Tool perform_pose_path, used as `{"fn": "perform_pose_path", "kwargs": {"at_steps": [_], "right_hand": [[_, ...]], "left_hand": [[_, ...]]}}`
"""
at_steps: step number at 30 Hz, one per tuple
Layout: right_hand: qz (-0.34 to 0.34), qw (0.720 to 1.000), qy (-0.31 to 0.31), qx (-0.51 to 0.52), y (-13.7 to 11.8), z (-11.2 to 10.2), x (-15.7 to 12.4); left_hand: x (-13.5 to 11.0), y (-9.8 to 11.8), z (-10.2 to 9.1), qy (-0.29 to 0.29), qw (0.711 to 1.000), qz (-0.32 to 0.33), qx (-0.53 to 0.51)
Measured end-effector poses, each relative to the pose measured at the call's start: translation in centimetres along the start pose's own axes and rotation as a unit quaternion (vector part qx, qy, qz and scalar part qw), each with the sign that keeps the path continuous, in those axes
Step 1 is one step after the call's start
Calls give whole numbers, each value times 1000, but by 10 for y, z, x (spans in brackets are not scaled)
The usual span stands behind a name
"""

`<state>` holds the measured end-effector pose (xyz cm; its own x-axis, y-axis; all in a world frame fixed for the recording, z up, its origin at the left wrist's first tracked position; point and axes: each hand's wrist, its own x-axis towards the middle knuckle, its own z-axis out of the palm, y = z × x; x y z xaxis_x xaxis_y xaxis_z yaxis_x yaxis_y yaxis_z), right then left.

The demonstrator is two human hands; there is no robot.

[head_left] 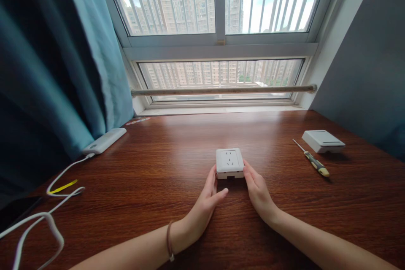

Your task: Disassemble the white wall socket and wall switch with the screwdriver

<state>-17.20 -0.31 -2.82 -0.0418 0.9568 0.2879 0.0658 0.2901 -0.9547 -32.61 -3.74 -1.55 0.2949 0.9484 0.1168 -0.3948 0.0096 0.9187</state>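
A white wall socket [229,161] with a mounting box under its faceplate sits near the middle of the wooden table, its slotted face tilted up toward me. My left hand [207,202] presses its fingers along the socket's left side, the thumb sticking out in front and off the socket. On the opposite side, my right hand [257,192] has its thumb and fingers against the right edge. Between them the two hands hold the socket; some fingertips are hidden beside and behind it.
To the right a screwdriver [314,163] lies beside a second white box [323,141]. At left, a white power bank [106,141] has a white cable [52,215] plugged in, with a yellow strip [65,186] near it. A curtain [104,71] hangs over the left edge; a window stands behind the table [177,135].
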Motion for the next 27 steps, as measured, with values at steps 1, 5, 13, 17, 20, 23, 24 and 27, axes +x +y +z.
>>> {"fn": "perform_pose_path", "kwargs": {"at_steps": [1, 5, 13, 17, 20, 23, 24, 27], "right_hand": [[0, 1000, -2, -1, 0, 0, 0], [6, 1000, -8, -1, 2, -1, 0], [46, 999, 23, -15, 9, -2, 1], [40, 999, 0, -13, 8, -2, 2], [29, 999, -11, -14, 7, -3, 3], [22, 999, -15, -18, 6, -3, 3], [20, 999, -17, -21, 6, -3, 3], [11, 999, -20, -31, 7, -2, 2]], "left_hand": [[0, 1, 1, 2, 1000, -4, 1], [0, 4, 2, 13, 1000, -11, 0], [9, 3, -10, 67, 997, -22, 33], [17, 11, -11, -1, 999, -14, 43], [19, 16, -7, -36, 998, -5, 46], [19, 15, -7, -43, 998, 6, 51], [19, 13, -8, -44, 998, 8, 53], [21, 7, -13, -56, 996, 22, 65]]}}
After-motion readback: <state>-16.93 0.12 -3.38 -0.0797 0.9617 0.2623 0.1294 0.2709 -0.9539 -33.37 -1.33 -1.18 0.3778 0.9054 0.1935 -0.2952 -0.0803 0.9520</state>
